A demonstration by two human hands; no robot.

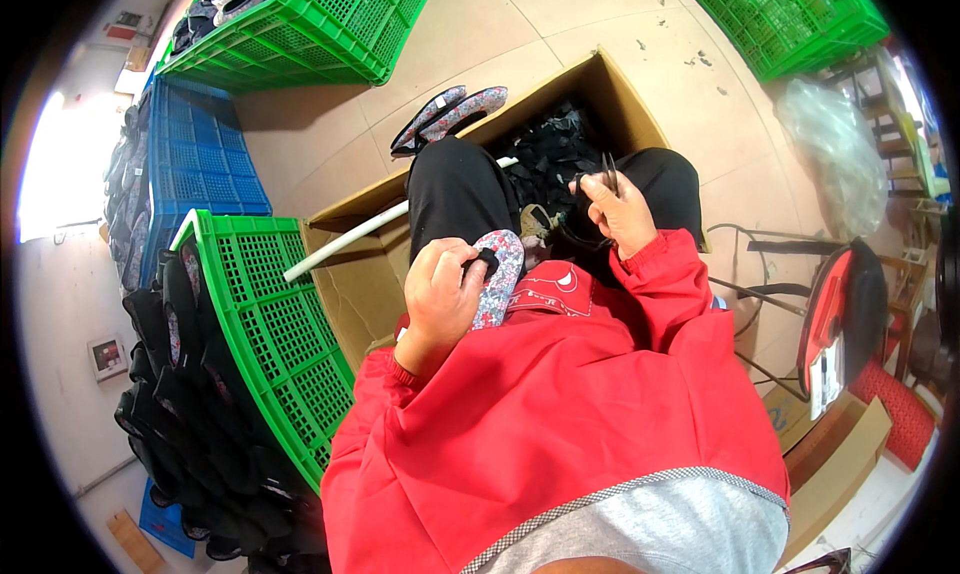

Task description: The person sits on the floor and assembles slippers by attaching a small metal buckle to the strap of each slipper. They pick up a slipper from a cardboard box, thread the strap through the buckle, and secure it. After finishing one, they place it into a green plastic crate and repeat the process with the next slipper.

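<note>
Near the centre of the frame the left hand is curled shut around a floral-patterned insole, thumb and fingers pressed against a small black strap piece on its upper face. The insole lies tilted over the person's lap, its toe end pointing toward the top of the frame. Just to the right and slightly higher, the right hand is closed on a pair of dark scissors, whose blades point upward — the fingers are wrapped tight, with a thin black strap looping down below the hand. Both sleeves are red.

Behind the hands, above centre, an open cardboard box holds a heap of black pieces. A white pole slants across its left edge, and two more patterned insoles lie on the floor just beyond it. At lower left a green crate stands packed with dark footwear, with a blue crate above it.
</note>
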